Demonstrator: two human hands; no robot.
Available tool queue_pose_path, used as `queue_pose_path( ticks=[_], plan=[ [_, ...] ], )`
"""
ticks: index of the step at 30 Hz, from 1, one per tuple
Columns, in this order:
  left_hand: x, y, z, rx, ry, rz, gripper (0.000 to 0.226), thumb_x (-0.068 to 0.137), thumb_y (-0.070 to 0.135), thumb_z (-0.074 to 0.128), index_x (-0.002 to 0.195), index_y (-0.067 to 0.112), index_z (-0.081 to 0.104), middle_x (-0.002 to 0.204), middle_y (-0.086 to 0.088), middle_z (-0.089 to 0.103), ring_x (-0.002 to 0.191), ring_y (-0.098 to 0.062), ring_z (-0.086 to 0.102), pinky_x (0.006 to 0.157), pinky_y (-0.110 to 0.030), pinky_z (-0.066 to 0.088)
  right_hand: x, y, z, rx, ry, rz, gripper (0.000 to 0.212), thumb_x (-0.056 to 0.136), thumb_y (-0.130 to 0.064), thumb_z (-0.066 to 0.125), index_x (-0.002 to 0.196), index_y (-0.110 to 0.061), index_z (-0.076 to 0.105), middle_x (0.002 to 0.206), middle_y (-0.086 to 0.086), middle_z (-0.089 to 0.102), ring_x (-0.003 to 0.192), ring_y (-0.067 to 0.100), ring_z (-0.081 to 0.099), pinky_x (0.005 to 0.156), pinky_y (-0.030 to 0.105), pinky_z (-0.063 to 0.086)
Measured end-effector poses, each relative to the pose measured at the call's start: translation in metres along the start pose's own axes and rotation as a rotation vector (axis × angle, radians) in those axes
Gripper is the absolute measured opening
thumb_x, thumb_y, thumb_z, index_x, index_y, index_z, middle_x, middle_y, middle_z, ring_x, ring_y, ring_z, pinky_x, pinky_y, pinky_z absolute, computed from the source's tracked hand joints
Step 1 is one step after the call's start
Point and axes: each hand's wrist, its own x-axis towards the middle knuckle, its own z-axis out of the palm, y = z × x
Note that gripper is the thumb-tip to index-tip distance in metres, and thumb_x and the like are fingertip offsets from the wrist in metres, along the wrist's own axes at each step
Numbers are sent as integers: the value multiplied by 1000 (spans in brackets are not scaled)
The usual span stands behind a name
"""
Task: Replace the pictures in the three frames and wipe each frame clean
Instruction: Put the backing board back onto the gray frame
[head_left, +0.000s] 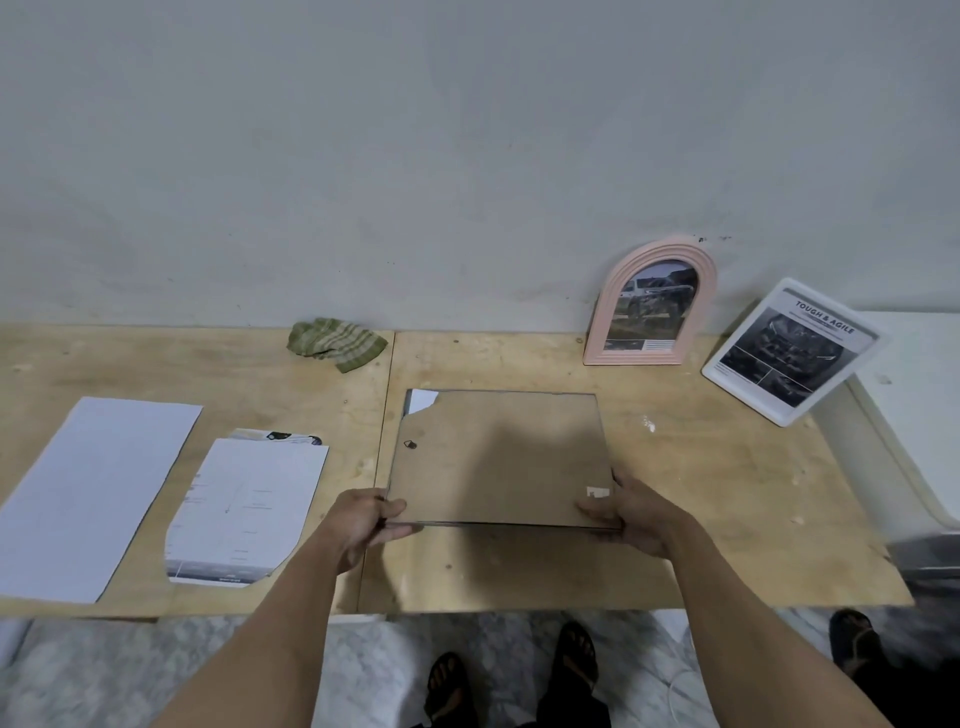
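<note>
Head view shows the left hand (363, 525) pinching the near left corner of a frameless picture frame (501, 457), thumb on its brown backing board, while the right hand (636, 517) grips the near right corner likewise. The frame lies face down at the table's centre, its near edge seemingly lifted slightly off the plywood table (701, 493); a white sheet peeks out at the board's chipped 11 o'clock corner. At 1 o'clock a pink arched frame (652, 301) and a white frame (789, 351) stand already filled. At 11 o'clock lies a green checked cloth (335, 343); at 9 o'clock, loose prints (244, 512). This looks like the third frame, mid-reassembly; next, turning it over and fetching the cloth needs an even two-handed lift.
</note>
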Motion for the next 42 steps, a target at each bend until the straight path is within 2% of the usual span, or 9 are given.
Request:
queue_pose_path(
  ticks=[5,9,15,22,29,34,37,39,42],
  plan=[
    [-1,-4,5,-105,32,-7,8,94,-8,56,100,-13,60,100,-32,69,77,-40,73,55,-28,62,4,4,6,-30,127,-29,56,76,0,77,126,-13,53,115,14,66,84,27,66,55,32,55],
    [-8,-9,19,-348,-83,-12,29,94,-3,57,123,1,57,109,-24,71,82,-33,75,59,-32,62,3,-4,12,10,137,-77,50,75,1,77,120,-12,59,109,11,69,84,27,68,59,35,58],
    [-10,-12,54,-536,-58,26,41,93,-10,55,132,2,50,120,-26,67,99,-39,71,67,-42,64,11,4,46,619,338,-169,18,82,3,69,97,-6,65,84,9,71,66,20,66,50,26,57],
    [-12,-19,72,-461,-13,59,43,91,-12,57,130,4,49,122,-26,65,103,-41,68,77,-53,60,28,22,99,635,310,-51,15,85,10,56,79,-2,62,70,9,69,73,25,60,49,23,57],
    [-8,-14,68,-475,-36,51,42,92,-9,58,131,4,50,119,-25,66,101,-39,69,72,-45,63,21,15,94,748,305,-132,38,84,14,57,121,4,54,93,17,64,79,29,63,48,29,57],
    [-8,9,80,-175,-33,113,47,91,9,66,134,-2,51,115,-19,67,88,-34,69,74,-41,61,16,-15,94,758,481,-233,35,78,17,58,105,-4,55,89,16,61,73,27,62,45,31,57],
    [-13,42,93,117,91,269,86,81,32,75,153,9,33,147,-10,49,129,-28,55,108,-44,45,3,-35,93,637,635,-364,36,71,14,66,103,-3,61,88,12,66,73,26,63,50,28,57],
    [-22,70,105,219,180,425,71,86,36,72,147,11,44,147,-10,48,132,-24,51,110,-39,41,-1,-45,94,363,778,-468,33,68,3,71,98,-8,64,87,7,68,78,27,66,64,30,55],
    [-38,116,125,226,99,517,24,94,39,62,103,17,67,111,-7,65,99,-25,64,95,-38,52,-6,-55,107,-18,945,-669,23,66,-11,66,88,-11,61,78,9,69,77,34,66,69,38,54]
  ],
)
